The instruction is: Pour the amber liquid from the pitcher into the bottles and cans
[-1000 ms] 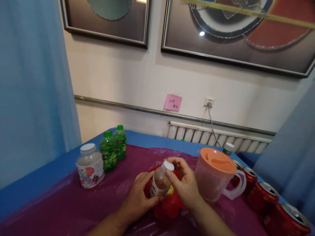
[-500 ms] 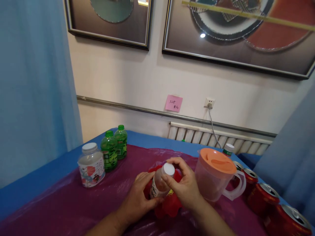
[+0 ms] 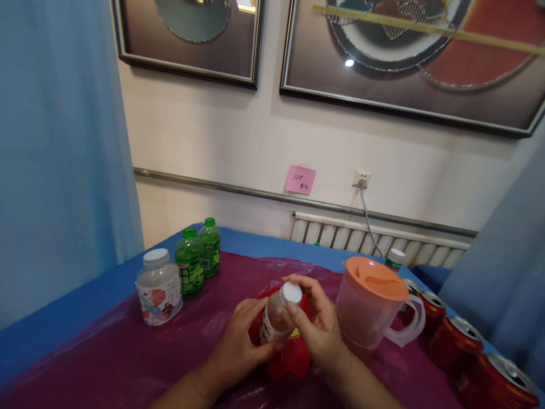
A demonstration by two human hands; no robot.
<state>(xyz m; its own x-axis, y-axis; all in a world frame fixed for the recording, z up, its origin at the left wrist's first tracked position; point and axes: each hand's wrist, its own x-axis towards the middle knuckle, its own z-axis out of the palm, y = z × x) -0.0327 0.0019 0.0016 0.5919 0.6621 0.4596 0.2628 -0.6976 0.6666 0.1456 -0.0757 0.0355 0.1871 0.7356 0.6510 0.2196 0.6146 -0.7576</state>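
A clear bottle with a white cap stands slightly tilted over a red dish at the lower middle. My left hand is wrapped round the bottle's lower body. At the white cap, my right hand has its thumb and fingers closed on either side. Part of the bottle's label shows; its base is hidden by my left hand.
A pitcher with an orange lid is right of my right hand. Several red cans line the right edge. A white-capped jar and two green bottles stand left on the purple sheet.
My right thumb and fingers have shifted slightly round the cap, the thumb now further right. My left hand and the bottle have stayed in place.
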